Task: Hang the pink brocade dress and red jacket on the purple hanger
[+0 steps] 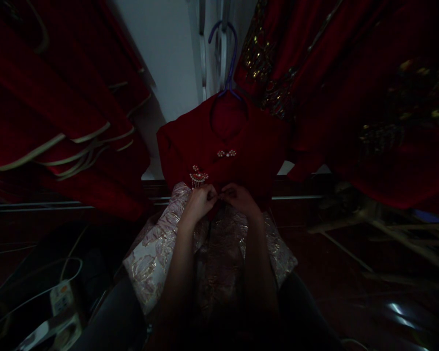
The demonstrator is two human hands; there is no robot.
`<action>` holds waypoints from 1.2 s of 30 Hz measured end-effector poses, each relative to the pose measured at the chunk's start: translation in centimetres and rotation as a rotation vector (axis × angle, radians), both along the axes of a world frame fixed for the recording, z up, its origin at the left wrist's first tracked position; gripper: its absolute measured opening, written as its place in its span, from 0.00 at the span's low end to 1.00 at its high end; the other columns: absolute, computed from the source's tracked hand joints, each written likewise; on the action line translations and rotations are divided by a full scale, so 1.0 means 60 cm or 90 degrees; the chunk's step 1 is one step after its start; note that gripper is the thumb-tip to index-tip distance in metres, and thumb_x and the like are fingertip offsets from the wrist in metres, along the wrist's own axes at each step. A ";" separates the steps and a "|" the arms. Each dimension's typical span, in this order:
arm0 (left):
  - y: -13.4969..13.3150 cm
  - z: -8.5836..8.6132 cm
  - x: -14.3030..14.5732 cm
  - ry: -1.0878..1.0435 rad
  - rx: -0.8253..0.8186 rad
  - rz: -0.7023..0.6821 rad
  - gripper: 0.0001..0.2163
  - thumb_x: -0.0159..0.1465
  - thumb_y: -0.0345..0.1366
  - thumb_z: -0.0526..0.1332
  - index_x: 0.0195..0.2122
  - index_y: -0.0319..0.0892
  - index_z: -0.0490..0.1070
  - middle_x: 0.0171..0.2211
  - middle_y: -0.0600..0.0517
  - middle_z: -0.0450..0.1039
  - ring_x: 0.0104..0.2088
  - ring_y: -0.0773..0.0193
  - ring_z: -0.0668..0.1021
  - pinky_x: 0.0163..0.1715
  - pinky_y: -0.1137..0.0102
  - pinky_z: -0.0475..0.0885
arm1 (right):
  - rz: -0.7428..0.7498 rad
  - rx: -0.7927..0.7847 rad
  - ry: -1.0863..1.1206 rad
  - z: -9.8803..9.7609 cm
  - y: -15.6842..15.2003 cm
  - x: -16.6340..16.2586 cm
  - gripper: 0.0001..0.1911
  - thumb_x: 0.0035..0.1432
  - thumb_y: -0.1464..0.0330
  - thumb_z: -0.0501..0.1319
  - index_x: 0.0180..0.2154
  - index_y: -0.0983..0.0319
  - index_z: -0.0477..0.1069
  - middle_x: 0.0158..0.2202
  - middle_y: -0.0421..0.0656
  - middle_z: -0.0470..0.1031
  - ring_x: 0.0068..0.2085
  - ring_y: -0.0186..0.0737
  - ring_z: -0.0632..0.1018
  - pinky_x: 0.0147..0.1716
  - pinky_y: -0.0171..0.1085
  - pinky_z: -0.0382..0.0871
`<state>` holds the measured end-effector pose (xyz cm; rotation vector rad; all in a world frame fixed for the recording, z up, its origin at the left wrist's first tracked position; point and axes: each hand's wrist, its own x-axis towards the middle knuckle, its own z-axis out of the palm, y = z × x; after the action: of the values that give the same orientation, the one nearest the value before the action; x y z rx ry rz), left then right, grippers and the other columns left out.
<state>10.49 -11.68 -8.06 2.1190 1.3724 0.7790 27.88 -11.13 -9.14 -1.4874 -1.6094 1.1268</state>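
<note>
Between the hands [200, 200] [241, 198], seemingly jacket [252, 141] edge.

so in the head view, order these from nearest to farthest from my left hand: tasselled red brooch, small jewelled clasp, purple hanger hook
From the left hand:
1. tasselled red brooch, just above it.
2. small jewelled clasp, higher, toward the right.
3. purple hanger hook, far up top.
</note>
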 end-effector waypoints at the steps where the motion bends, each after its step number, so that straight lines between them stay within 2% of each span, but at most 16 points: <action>1: 0.000 0.000 0.000 -0.003 -0.001 -0.004 0.01 0.59 0.30 0.59 0.31 0.42 0.69 0.29 0.53 0.74 0.30 0.66 0.75 0.32 0.73 0.67 | 0.000 -0.001 -0.002 0.000 0.000 0.001 0.08 0.51 0.72 0.63 0.37 0.62 0.72 0.34 0.42 0.77 0.36 0.34 0.77 0.37 0.33 0.70; 6: 0.000 -0.004 0.000 0.003 -0.004 -0.008 0.03 0.57 0.32 0.62 0.31 0.42 0.68 0.30 0.54 0.74 0.31 0.65 0.75 0.32 0.73 0.66 | 0.012 -0.001 0.017 0.002 -0.001 0.001 0.10 0.51 0.72 0.63 0.38 0.63 0.72 0.33 0.42 0.77 0.35 0.35 0.77 0.37 0.34 0.70; 13: -0.002 -0.001 0.000 0.044 -0.004 0.017 0.03 0.58 0.31 0.60 0.33 0.44 0.69 0.30 0.54 0.75 0.31 0.65 0.77 0.30 0.73 0.65 | -0.009 -0.015 0.029 0.007 -0.002 -0.002 0.10 0.52 0.70 0.63 0.39 0.63 0.71 0.33 0.43 0.76 0.36 0.35 0.77 0.37 0.35 0.70; 22: 0.000 -0.010 -0.002 -0.024 -0.040 0.012 0.02 0.58 0.32 0.60 0.33 0.43 0.70 0.31 0.53 0.76 0.33 0.65 0.78 0.34 0.72 0.69 | -0.006 -0.027 0.075 0.000 0.000 0.002 0.09 0.51 0.69 0.62 0.37 0.62 0.71 0.32 0.41 0.75 0.33 0.33 0.76 0.33 0.33 0.70; 25: 0.004 -0.015 0.010 -0.150 -0.047 0.053 0.09 0.56 0.32 0.63 0.39 0.43 0.69 0.36 0.52 0.76 0.33 0.66 0.78 0.34 0.72 0.70 | -0.006 -0.033 0.129 -0.001 -0.002 0.008 0.11 0.51 0.66 0.63 0.38 0.62 0.71 0.33 0.42 0.76 0.33 0.33 0.76 0.33 0.33 0.71; 28: 0.012 -0.014 0.029 -0.388 -0.098 0.134 0.17 0.54 0.38 0.66 0.44 0.41 0.67 0.38 0.50 0.75 0.33 0.68 0.77 0.30 0.75 0.70 | 0.034 -0.061 0.201 0.015 -0.013 0.022 0.14 0.52 0.63 0.64 0.39 0.62 0.71 0.35 0.43 0.76 0.34 0.33 0.77 0.34 0.34 0.72; 32: 0.018 -0.001 0.042 -0.688 -0.098 0.286 0.17 0.56 0.45 0.65 0.41 0.38 0.72 0.34 0.50 0.76 0.31 0.71 0.76 0.31 0.78 0.69 | 0.153 -0.094 0.227 0.050 -0.037 0.043 0.13 0.52 0.61 0.65 0.38 0.61 0.71 0.35 0.41 0.76 0.35 0.33 0.76 0.36 0.33 0.72; 36: 0.016 0.010 0.033 -0.825 -0.134 0.316 0.19 0.54 0.47 0.66 0.41 0.39 0.76 0.37 0.48 0.78 0.31 0.70 0.78 0.32 0.76 0.70 | 0.234 -0.117 0.213 0.071 -0.052 0.053 0.14 0.53 0.59 0.65 0.37 0.62 0.72 0.35 0.41 0.76 0.34 0.32 0.76 0.36 0.33 0.71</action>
<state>12.48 -10.75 -7.45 0.6892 1.0699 1.6674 31.08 -14.25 -4.86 -1.0563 -1.6075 1.6701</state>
